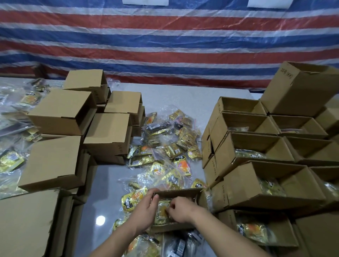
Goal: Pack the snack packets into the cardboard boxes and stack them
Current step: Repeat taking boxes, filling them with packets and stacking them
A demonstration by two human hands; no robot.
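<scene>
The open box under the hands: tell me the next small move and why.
Probably press the snack packet flat to the floor of the open box, then let go. The right hand pinches the packet inside the box while the left hand grips the box's left wall. The packet looks bunched, and the box's flaps stand open, so it is not ready to stack.

A tarp (pixel 165 45) striped in red, blue and white hangs as a backdrop across the whole far side, its plastic surface wrinkled and catching the light. Two white rectangles (pixel 145 2) sit at its top edge, cut off by the frame, one left of centre and one to the right. Below it runs a pale grey table (pixel 183 95) with a glossy top; a round bright reflection (pixel 100 220) of a lamp shows on its near part.
</scene>
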